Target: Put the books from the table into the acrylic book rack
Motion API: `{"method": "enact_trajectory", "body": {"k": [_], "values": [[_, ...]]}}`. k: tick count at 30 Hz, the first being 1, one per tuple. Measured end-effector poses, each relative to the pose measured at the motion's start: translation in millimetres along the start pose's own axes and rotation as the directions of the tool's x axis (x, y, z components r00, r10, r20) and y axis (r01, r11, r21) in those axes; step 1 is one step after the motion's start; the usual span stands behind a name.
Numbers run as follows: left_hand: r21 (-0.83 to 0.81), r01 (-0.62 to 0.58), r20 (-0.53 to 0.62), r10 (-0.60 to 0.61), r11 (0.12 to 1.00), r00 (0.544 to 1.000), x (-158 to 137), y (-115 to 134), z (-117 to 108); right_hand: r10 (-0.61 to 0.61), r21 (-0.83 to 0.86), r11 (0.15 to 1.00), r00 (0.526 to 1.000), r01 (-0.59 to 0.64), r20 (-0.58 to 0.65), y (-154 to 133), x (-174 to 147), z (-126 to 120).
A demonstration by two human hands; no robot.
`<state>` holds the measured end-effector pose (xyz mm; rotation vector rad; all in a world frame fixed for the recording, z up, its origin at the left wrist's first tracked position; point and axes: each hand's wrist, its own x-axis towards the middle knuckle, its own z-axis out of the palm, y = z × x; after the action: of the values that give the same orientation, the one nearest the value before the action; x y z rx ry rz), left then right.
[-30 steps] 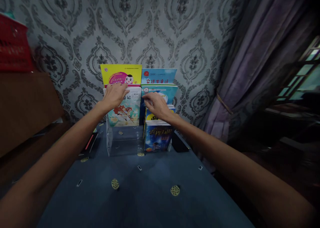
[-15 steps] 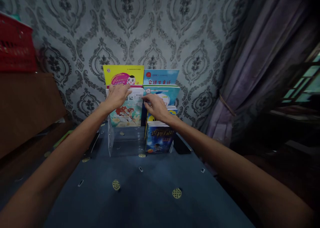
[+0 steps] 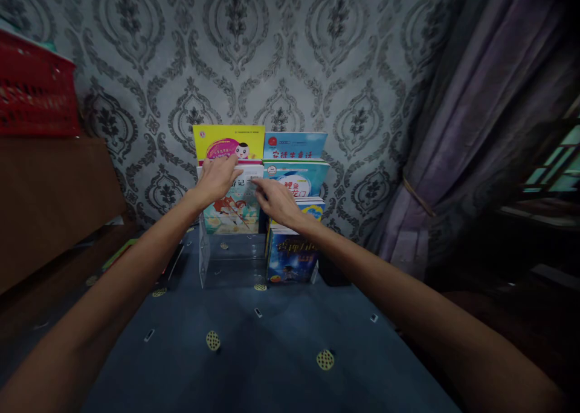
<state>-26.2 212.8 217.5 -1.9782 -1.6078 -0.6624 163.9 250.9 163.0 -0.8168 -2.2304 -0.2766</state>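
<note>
between the left forearm (image 3: 118, 304) and the right forearm (image 3: 389, 286), room is given over the dark tablecloth (image 3: 267, 352) toward the clear rack (image 3: 203, 263). passage is blocked higher up by the white book (image 3: 233, 215), rightward by the dark blue book (image 3: 290, 263).

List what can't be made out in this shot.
Head view:
White book: start of its title, behind the left hand.
Yellow-blue book: much of its cover, behind the right hand.
Black item: partly behind the right forearm.
Red basket: cut off by the left edge.
</note>
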Motion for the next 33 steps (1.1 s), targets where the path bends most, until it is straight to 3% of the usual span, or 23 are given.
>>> {"method": "enact_trajectory", "body": {"k": [5,8,10,12,13,15,20,33], "values": [[-0.017,-0.029,-0.07,0.027,0.999,0.997,-4,6,-5,0.03,-0.006,1.0,0.999,-0.03,-0.041,2,-1,1],[-0.06,-0.057,-0.199,0.044,0.997,0.979,-17,1,-8,0.027,0.005,1.0,0.998,-0.027,-0.058,7,-1,2],[-0.163,0.009,-0.325,-0.063,0.987,0.944,-30,-10,-6,0.028,0.015,1.0,0.998,-0.027,-0.062,9,-1,2],[-0.322,0.138,-0.396,-0.265,0.937,0.879,-42,-25,2,0.034,0.019,0.999,0.998,-0.033,-0.058,9,-1,3],[-0.4,0.201,-0.389,-0.364,0.894,0.846,-49,-33,8,0.039,0.019,0.999,0.998,-0.038,-0.055,9,-1,3],[-0.506,0.268,-0.31,-0.462,0.82,0.831,-59,-47,22,0.048,0.022,0.999,0.997,-0.047,-0.052,8,0,3],[-0.632,0.309,-0.089,-0.463,0.711,0.882,-75,-58,48,0.054,0.058,0.997,0.996,-0.05,-0.072,8,0,4],[-0.608,0.335,-0.095,-0.485,0.72,0.869,-80,-58,55,0.055,0.117,0.992,0.993,-0.043,-0.103,10,0,6]]}}
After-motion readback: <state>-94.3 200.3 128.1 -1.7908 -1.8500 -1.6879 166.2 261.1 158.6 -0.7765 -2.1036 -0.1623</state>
